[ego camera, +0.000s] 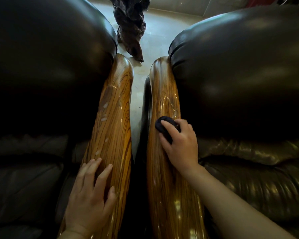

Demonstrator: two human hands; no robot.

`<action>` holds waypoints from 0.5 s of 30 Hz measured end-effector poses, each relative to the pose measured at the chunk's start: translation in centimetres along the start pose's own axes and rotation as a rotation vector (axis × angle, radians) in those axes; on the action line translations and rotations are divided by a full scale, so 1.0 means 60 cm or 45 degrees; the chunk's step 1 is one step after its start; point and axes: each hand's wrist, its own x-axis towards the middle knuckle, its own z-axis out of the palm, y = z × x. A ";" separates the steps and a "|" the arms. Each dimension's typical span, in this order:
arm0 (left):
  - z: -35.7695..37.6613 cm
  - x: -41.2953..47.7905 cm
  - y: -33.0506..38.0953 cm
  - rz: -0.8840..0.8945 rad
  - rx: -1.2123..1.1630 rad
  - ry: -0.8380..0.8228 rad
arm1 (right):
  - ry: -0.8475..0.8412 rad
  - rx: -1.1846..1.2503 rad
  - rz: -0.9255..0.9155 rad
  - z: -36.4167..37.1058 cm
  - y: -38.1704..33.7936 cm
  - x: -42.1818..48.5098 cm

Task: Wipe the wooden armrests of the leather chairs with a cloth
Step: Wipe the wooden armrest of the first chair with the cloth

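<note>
The right hand [180,142] is curled around a dark cloth [166,125], pressing it on the right wooden armrest [164,94]. The left hand [91,192] lies open and flat, fingers spread, holding nothing, on the left wooden armrest [114,118].

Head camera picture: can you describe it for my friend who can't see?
A right hand presses a dark bunched cloth on the right striped wooden armrest. The empty left hand rests flat on the left wooden armrest, between two dark leather chairs.

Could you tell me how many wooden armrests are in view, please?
2: the left armrest under the bare left hand, and the right armrest where the right hand presses the dark cloth.
</note>
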 end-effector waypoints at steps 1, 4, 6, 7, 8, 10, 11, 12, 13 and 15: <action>0.001 0.000 0.000 0.004 0.003 0.003 | -0.057 -0.044 -0.015 0.000 -0.008 0.006; 0.000 0.000 -0.001 0.005 -0.001 -0.003 | -0.225 -0.191 -0.169 0.008 -0.008 0.006; 0.001 0.001 -0.002 0.007 0.007 0.004 | -0.228 -0.225 -0.227 0.013 0.001 0.039; 0.001 0.001 -0.002 0.009 0.011 0.006 | -0.223 -0.225 -0.208 0.014 0.006 0.065; 0.000 0.001 -0.002 0.008 0.012 0.001 | -0.220 -0.218 -0.164 0.015 0.009 0.091; -0.003 0.003 -0.002 -0.005 0.012 -0.013 | -0.195 -0.163 -0.059 0.018 0.006 0.112; -0.003 0.003 -0.002 -0.013 0.016 -0.016 | -0.166 -0.130 -0.013 0.021 0.001 0.100; -0.003 0.004 -0.001 -0.019 0.021 -0.025 | -0.135 -0.113 0.002 0.023 -0.004 0.073; -0.004 0.004 0.000 -0.021 0.016 -0.044 | -0.105 -0.113 -0.029 0.022 -0.010 0.039; -0.006 0.005 0.001 -0.029 -0.003 -0.066 | -0.069 -0.109 -0.179 0.015 -0.010 -0.014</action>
